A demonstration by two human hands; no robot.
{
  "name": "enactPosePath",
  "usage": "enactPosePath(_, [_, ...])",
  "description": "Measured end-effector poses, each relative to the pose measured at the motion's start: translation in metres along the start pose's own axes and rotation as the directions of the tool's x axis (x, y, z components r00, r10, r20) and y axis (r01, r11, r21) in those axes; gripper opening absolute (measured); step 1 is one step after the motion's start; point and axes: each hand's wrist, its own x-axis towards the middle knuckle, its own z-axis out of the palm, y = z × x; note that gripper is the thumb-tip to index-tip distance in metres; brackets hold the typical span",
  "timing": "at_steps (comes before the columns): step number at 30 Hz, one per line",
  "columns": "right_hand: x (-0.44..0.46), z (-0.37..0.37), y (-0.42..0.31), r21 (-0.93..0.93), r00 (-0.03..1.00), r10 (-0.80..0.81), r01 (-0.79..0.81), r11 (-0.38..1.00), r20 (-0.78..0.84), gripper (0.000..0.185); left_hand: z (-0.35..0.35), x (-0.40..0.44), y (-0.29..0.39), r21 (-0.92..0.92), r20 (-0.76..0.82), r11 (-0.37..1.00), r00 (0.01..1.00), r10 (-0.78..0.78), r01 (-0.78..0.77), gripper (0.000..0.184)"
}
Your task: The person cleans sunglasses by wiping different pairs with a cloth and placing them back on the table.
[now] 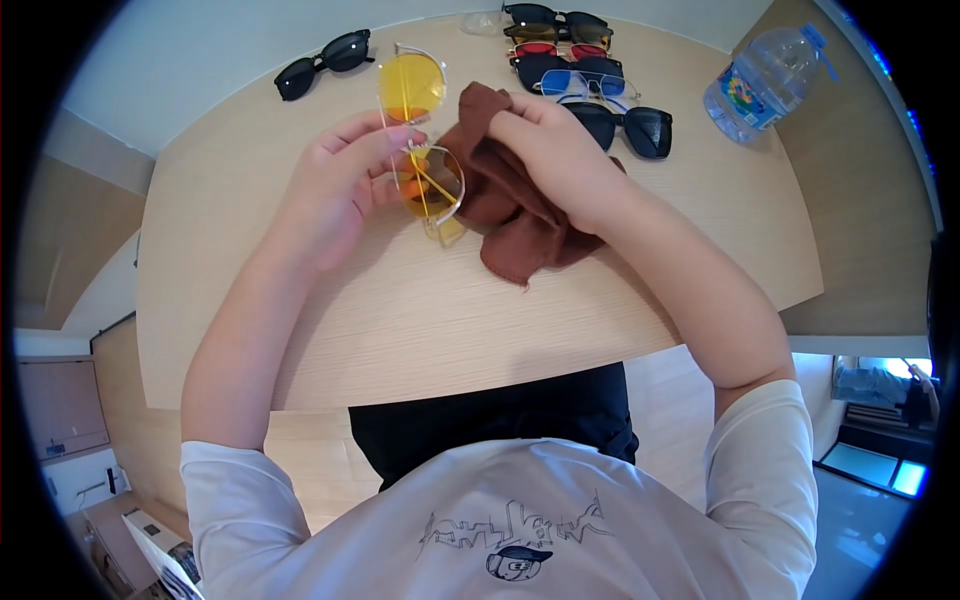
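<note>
Yellow-lensed sunglasses (411, 88) with a thin metal frame are held up over the table, turned so that one lens stands above the other. My left hand (345, 185) pinches them near the bridge, its fingertips showing through the lower lens. In my right hand (560, 160) is a bunched brown cloth (510, 205), gripped near its top. Its folds hang down beside the lower lens, and one corner reaches toward the tabletop. Whether the cloth touches that lens, I cannot tell.
Black sunglasses (322, 66) lie at the back left of the wooden table (400, 330). Several more pairs form a column at the back right, with dark sunglasses (648, 132) nearest me. A large water bottle (765, 82) stands at the right, beside a wooden panel (860, 190).
</note>
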Motion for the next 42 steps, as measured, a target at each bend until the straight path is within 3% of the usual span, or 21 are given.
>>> enactPosePath(2, [-0.005,-0.004,-0.011,0.116,0.980,0.170,-0.182,0.976,0.104,0.026,-0.001,0.002,0.003,-0.082,-0.121,0.996,0.992,0.019,-0.029,0.029])
enactPosePath(3, [-0.006,-0.007,-0.011,0.116,0.980,0.170,-0.182,0.976,0.103,0.026,-0.004,0.004,0.005,-0.082,-0.120,0.996,0.993,0.018,-0.028,0.029])
enactPosePath(4, [-0.008,-0.008,-0.016,-0.137,0.962,0.071,-0.036,0.990,0.264,0.026,-0.008,0.006,0.007,-0.089,-0.156,0.996,0.988,0.014,-0.028,0.030])
enactPosePath(5, [-0.010,-0.007,-0.022,-0.352,0.900,0.018,0.151,0.924,0.435,0.026,-0.012,0.008,0.009,-0.096,-0.192,0.995,0.981,0.009,-0.028,0.031])
enactPosePath(6, [-0.019,-0.006,-0.030,-0.416,0.826,0.274,-0.053,0.908,0.493,0.030,-0.017,0.010,0.010,-0.095,-0.188,0.995,0.982,0.005,-0.024,0.031])
enactPosePath(8, [-0.034,0.007,-0.038,-0.442,0.636,0.414,-0.126,0.888,0.651,0.033,-0.023,0.016,0.012,0.166,-0.154,0.983,0.983,0.099,-0.073,0.032])
enactPosePath(9, [-0.041,0.015,-0.042,-0.480,0.518,0.505,-0.193,0.856,0.691,0.032,-0.021,0.018,0.013,0.165,-0.146,0.984,0.985,0.096,-0.071,0.032])
enactPosePath(11, [-0.051,0.032,-0.044,-0.560,0.349,0.553,-0.090,0.823,0.756,0.031,-0.013,0.020,0.019,0.227,-0.061,0.973,0.996,0.065,-0.050,0.032])
enactPosePath(12, [-0.057,0.038,-0.046,-0.567,0.326,0.549,-0.043,0.822,0.770,0.029,-0.003,0.021,0.022,0.224,-0.055,0.974,0.997,0.059,-0.045,0.032])
enactPosePath(13, [-0.058,0.044,-0.042,-0.567,0.328,0.550,-0.052,0.822,0.768,0.029,0.013,0.021,0.025,0.370,0.000,0.928,0.999,0.034,-0.031,0.031])
enactPosePath(14, [-0.058,0.049,-0.035,-0.546,0.289,0.514,0.040,0.837,0.808,0.029,0.029,0.023,0.025,0.508,0.049,0.861,0.999,0.003,-0.028,0.031])
enactPosePath(15, [-0.058,0.051,-0.032,-0.517,0.243,0.478,0.134,0.845,0.844,0.029,0.042,0.028,0.021,0.507,0.049,0.862,0.999,0.001,-0.026,0.031])
enactPosePath(17, [-0.057,0.047,-0.040,-0.516,0.260,0.477,0.108,0.850,0.840,0.028,0.069,0.041,0.016,0.656,0.240,0.743,0.970,-0.037,-0.134,0.028])
enactPosePath(18, [-0.056,0.045,-0.039,-0.513,0.284,0.465,0.121,0.850,0.838,0.028,0.082,0.048,0.016,0.657,0.242,0.742,0.970,-0.037,-0.136,0.028])
enactPosePath(20, [-0.057,0.042,-0.038,-0.512,0.316,0.454,0.131,0.849,0.833,0.028,0.107,0.061,0.017,0.795,0.404,0.493,0.915,0.002,-0.352,0.026])
enactPosePath(23, [-0.056,0.041,-0.035,-0.491,0.310,0.439,0.113,0.864,0.843,0.029,0.130,0.085,0.002,0.750,0.516,0.419,0.849,0.113,-0.511,0.025])
enactPosePath(25, [-0.055,0.039,-0.035,-0.469,0.256,0.441,0.059,0.881,0.860,0.031,0.140,0.093,-0.002,0.784,0.510,0.361,0.856,0.087,-0.504,0.026])
enactPosePath(27, [-0.056,0.041,-0.022,-0.449,0.284,0.414,0.072,0.891,0.865,0.032,0.146,0.097,-0.003,0.814,0.501,0.306,0.863,0.062,-0.495,0.027])
enactPosePath(33, [-0.054,0.044,-0.019,-0.436,0.272,0.404,0.063,0.898,0.873,0.034,0.150,0.106,-0.011,0.816,0.518,0.223,0.845,0.130,-0.534,0.025])
enactPosePath(35, [-0.055,0.044,-0.018,-0.427,0.268,0.396,0.068,0.902,0.878,0.034,0.150,0.109,-0.018,0.814,0.545,0.122,0.819,0.180,-0.568,0.024])
enactPosePath(42, [-0.055,0.043,-0.024,-0.447,0.289,0.408,0.081,0.891,0.866,0.035,0.146,0.113,-0.028,0.761,0.604,0.073,0.746,0.281,-0.644,0.022])
